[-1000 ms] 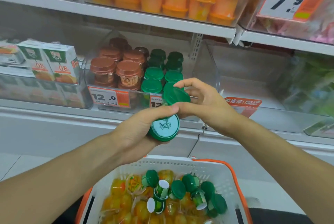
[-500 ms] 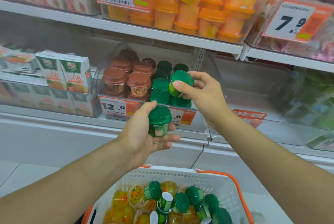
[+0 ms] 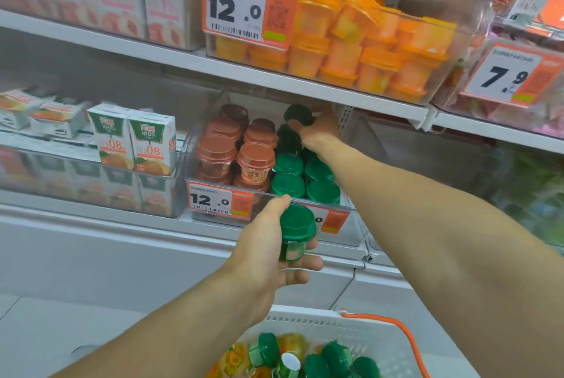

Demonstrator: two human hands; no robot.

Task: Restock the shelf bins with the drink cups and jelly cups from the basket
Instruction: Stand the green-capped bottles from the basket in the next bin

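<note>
Green-lidded cup (image 3: 298, 114), pinched in the right hand (image 3: 317, 130), has moved to the bin's (image 3: 351, 213) back; left hand (image 3: 268, 252) grasps another cup (image 3: 296, 232).

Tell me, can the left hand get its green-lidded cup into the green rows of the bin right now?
Probably not directly. The left hand holds its green-lidded cup in front of the bin, but the right forearm lies across the green rows while the right hand sets a cup at the back.
</note>
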